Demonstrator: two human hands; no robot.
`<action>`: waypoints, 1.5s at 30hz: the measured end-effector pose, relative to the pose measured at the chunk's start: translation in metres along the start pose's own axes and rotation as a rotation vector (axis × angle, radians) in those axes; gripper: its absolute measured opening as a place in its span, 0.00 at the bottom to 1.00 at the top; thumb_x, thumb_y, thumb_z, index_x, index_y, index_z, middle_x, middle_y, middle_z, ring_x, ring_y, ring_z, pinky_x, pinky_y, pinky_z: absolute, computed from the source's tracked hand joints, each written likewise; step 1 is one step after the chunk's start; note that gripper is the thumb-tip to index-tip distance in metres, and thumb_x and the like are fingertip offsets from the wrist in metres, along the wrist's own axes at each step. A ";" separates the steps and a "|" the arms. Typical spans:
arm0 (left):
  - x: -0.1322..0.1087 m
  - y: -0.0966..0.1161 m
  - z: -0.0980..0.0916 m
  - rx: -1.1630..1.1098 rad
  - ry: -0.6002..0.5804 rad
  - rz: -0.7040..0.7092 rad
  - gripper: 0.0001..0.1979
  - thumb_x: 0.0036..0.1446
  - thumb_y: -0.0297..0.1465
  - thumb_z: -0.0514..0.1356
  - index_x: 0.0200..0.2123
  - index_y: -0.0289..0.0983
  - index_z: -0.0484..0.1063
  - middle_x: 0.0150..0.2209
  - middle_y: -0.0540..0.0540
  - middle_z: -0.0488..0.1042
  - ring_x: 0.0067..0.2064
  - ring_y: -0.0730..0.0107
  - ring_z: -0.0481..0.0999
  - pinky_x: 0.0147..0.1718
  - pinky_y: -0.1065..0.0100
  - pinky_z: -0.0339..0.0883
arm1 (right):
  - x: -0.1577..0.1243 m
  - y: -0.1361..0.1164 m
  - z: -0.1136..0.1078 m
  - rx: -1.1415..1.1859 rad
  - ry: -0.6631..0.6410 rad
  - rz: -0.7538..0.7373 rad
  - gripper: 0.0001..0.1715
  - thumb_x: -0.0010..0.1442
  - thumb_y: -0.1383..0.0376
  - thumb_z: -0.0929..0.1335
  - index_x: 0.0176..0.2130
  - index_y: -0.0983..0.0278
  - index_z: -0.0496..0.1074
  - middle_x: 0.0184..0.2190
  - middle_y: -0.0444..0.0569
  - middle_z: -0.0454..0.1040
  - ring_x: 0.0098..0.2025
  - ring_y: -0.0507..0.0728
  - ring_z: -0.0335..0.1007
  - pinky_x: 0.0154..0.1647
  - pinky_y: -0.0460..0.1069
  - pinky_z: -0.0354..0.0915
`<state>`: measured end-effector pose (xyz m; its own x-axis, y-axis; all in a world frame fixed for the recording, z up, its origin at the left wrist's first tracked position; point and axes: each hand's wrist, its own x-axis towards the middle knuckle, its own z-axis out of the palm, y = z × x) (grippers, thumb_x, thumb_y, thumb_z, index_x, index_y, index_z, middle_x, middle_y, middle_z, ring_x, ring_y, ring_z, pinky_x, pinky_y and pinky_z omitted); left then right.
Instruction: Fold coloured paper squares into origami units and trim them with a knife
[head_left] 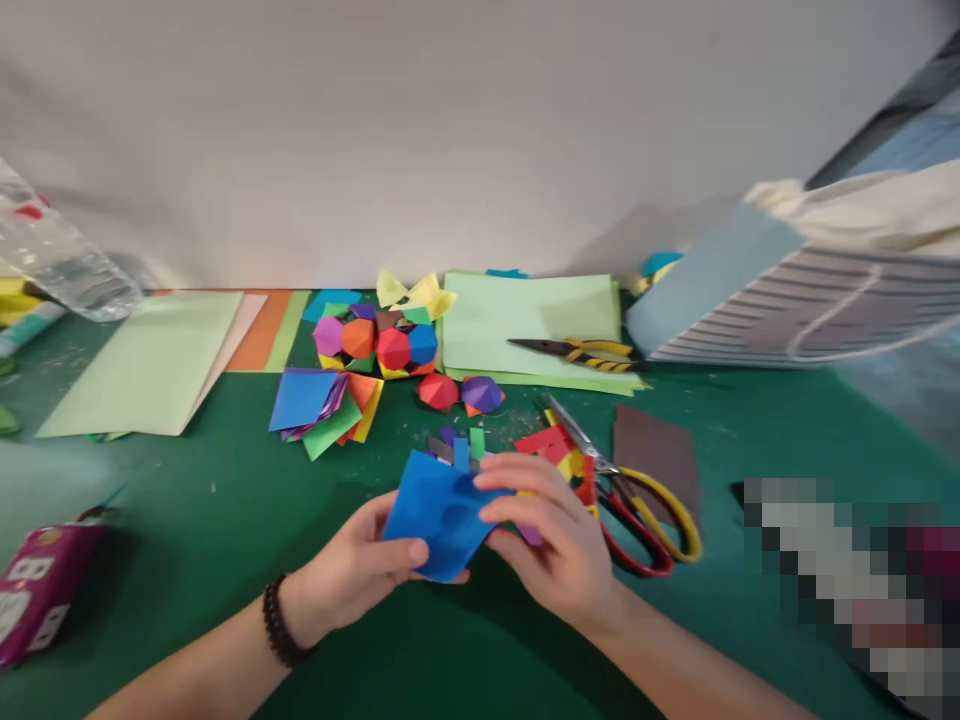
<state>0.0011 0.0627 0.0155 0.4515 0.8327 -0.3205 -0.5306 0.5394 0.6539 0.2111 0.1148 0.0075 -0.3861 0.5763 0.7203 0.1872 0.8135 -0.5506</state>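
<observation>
A blue sheet of paper (439, 515) is held up between both hands over the green table. My left hand (360, 560) grips its left edge, thumb on top and fingers underneath. From the right side, my right hand (559, 535) pinches the paper, its fingers over the upper face and its thumb at the lower right corner. Small coloured paper strips (461, 452) lie just behind the sheet and are partly hidden by it. To the right of my right hand rest scissors (626, 490) with red and yellow handles, beside red and yellow paper scraps (551, 445).
Folded paper balls (394, 348) and a fanned stack of coloured paper (307, 400) sit further back. Pliers (574, 352) lie on pale green sheets (517, 310). A paper bag (720, 280) stands at right, a plastic bottle (67, 260) and a purple power strip (49, 580) at left.
</observation>
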 end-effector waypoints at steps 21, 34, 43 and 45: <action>-0.003 -0.011 0.005 0.660 0.366 0.170 0.28 0.45 0.40 0.72 0.47 0.36 0.70 0.43 0.42 0.77 0.44 0.56 0.78 0.44 0.57 0.72 | -0.012 0.003 0.004 0.155 -0.123 0.398 0.05 0.61 0.65 0.70 0.36 0.58 0.69 0.53 0.52 0.68 0.48 0.61 0.77 0.48 0.58 0.74; -0.003 -0.011 -0.001 0.918 0.623 0.296 0.38 0.33 0.41 0.77 0.47 0.37 0.67 0.45 0.40 0.76 0.48 0.48 0.76 0.45 0.51 0.72 | -0.011 0.004 0.009 0.431 -0.085 0.697 0.26 0.57 0.63 0.73 0.54 0.54 0.65 0.53 0.51 0.74 0.46 0.57 0.77 0.47 0.56 0.75; -0.008 -0.008 0.009 1.114 0.571 0.409 0.27 0.38 0.39 0.75 0.41 0.39 0.69 0.37 0.48 0.76 0.37 0.63 0.76 0.34 0.66 0.70 | -0.007 0.007 0.002 0.259 -0.177 0.495 0.17 0.61 0.65 0.70 0.50 0.53 0.71 0.54 0.51 0.73 0.50 0.58 0.75 0.47 0.56 0.74; -0.010 -0.004 0.009 1.070 0.505 0.322 0.25 0.41 0.45 0.73 0.37 0.38 0.70 0.32 0.50 0.75 0.33 0.67 0.73 0.30 0.69 0.67 | -0.002 0.006 -0.006 0.152 -0.244 0.358 0.06 0.61 0.64 0.71 0.41 0.55 0.76 0.56 0.50 0.70 0.53 0.60 0.72 0.49 0.57 0.72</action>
<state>0.0054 0.0512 0.0218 -0.0465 0.9923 -0.1145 0.3979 0.1235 0.9091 0.2183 0.1190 0.0053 -0.5263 0.7691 0.3626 0.2202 0.5352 -0.8155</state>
